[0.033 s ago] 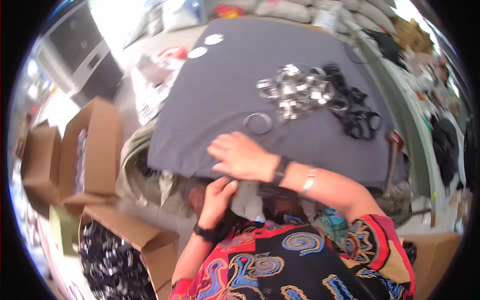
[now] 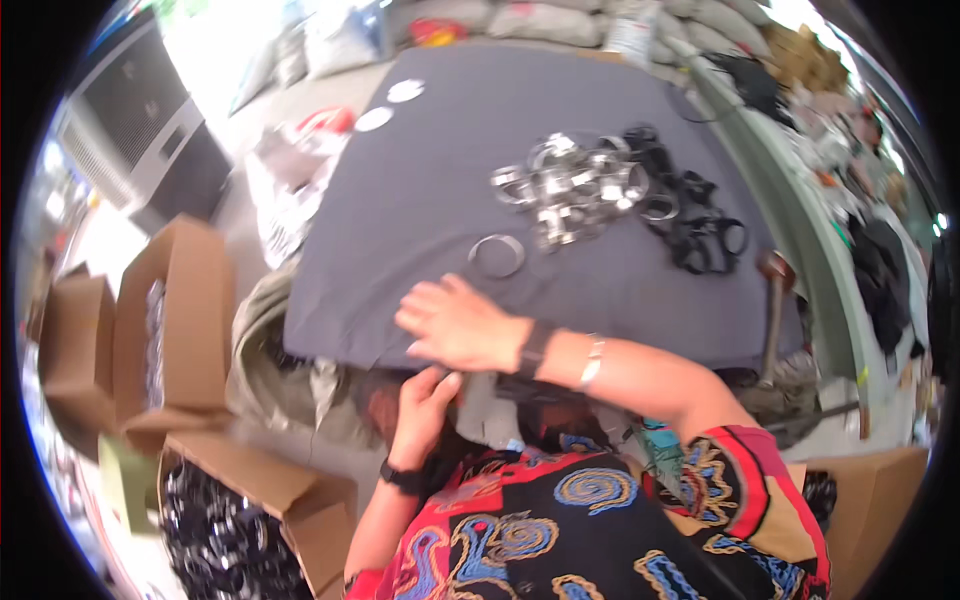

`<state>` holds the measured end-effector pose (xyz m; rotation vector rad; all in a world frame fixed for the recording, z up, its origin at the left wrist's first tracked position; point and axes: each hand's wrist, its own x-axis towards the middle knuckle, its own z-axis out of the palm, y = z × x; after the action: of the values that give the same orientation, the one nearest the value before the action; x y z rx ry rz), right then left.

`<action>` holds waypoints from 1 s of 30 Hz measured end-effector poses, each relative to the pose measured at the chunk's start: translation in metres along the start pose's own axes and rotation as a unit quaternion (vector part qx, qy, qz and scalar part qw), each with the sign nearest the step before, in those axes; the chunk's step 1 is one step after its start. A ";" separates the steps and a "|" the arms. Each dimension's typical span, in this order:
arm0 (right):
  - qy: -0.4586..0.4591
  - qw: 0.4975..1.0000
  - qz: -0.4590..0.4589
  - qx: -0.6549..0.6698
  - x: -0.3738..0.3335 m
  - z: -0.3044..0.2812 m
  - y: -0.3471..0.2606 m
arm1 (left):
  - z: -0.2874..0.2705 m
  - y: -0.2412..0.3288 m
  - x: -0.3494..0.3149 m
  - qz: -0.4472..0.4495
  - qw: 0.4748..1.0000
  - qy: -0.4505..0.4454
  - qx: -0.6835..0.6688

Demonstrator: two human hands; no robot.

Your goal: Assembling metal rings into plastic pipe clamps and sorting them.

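Observation:
My right hand [image 2: 458, 326] lies palm down on the grey cloth [image 2: 380, 250] near the table's front edge, fingers stretched out. Just below it, at that edge, is my left hand [image 2: 424, 405], closed with its thumb against its fingers; whatever it grips is hidden. Beyond my right fingertips a single silver metal ring [image 2: 522, 258] rests on the cloth. Farther back and to the right sits a pile of shiny silver metal rings [image 2: 575, 190]. Several black ring-shaped pieces [image 2: 705, 235] lie right beside that pile.
A hammer [image 2: 775, 310] lies at the table's right edge. Two white discs [image 2: 405, 91] are at the far left. Open cardboard boxes [image 2: 198, 310] stand left, one holding black and silver pieces [image 2: 225, 530]. A grey-black appliance [image 2: 140, 120] stands behind; stuffed sacks [image 2: 545, 25] line the back.
The whole view has shifted slightly, so the table and its contents appear farther left. Both hands keep nearly the same pose at the cloth's front edge.

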<state>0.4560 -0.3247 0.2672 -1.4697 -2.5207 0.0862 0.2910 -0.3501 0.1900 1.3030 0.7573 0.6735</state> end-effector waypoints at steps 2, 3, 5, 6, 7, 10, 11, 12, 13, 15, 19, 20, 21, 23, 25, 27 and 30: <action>-0.031 0.999 0.026 -0.011 0.007 0.022 -0.004 | -0.007 -0.009 0.000 0.000 1.000 0.005 -0.027; -0.064 0.997 0.048 0.021 0.007 0.017 -0.006 | -0.006 -0.007 0.000 0.001 0.999 -0.002 -0.046; -0.051 0.997 0.062 0.022 0.004 0.016 -0.005 | -0.004 -0.007 0.003 0.002 0.997 -0.019 -0.077; -0.051 0.996 0.067 0.016 0.003 0.014 -0.005 | -0.003 -0.004 0.004 -0.001 0.997 -0.026 -0.079; -0.052 0.996 0.074 0.016 0.003 0.012 -0.004 | -0.001 0.000 0.004 0.003 0.996 -0.025 -0.089; 0.007 0.997 0.078 -0.002 0.000 0.019 -0.007 | -0.002 -0.001 0.001 0.002 0.996 -0.024 -0.087; 0.012 0.997 0.082 -0.004 0.001 0.020 -0.006 | -0.006 -0.001 0.002 0.007 0.997 -0.021 -0.072; 0.006 0.996 0.086 0.014 0.000 0.019 -0.006 | -0.006 0.001 0.001 -0.007 0.997 -0.026 -0.074; 0.002 0.995 0.090 0.032 -0.001 0.018 -0.006 | -0.005 0.005 0.002 -0.002 0.997 -0.032 -0.069; 0.103 0.992 0.068 0.031 -0.004 0.017 0.003 | -0.002 0.022 0.006 -0.029 0.999 -0.031 -0.028; 0.361 0.918 0.152 0.057 -0.063 -0.036 0.031 | -0.011 0.091 0.014 0.004 0.989 0.100 0.113; 0.348 0.918 0.176 -0.067 -0.086 -0.056 0.038 | -0.015 0.102 0.026 0.045 0.980 0.103 0.162; 0.330 0.900 0.225 -0.175 -0.109 -0.070 0.051 | -0.020 0.114 0.043 0.085 0.967 0.107 0.215; 0.260 0.847 0.335 -0.320 -0.154 -0.083 0.082 | -0.023 0.122 0.094 0.124 0.967 0.093 0.203; 0.168 0.813 0.409 -0.378 -0.195 -0.084 0.104 | -0.024 0.132 0.143 0.104 0.965 0.071 0.231; 0.085 0.818 0.432 -0.369 -0.219 -0.085 0.115 | -0.028 0.130 0.184 0.080 0.984 0.055 0.146; 0.073 0.828 0.446 -0.331 -0.235 -0.083 0.122 | -0.042 0.113 0.227 0.049 0.982 0.064 0.173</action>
<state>0.6899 -0.4722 0.2909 -2.6668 -1.5613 -0.7872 0.3899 -0.1281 0.2726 1.6339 0.9507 0.7313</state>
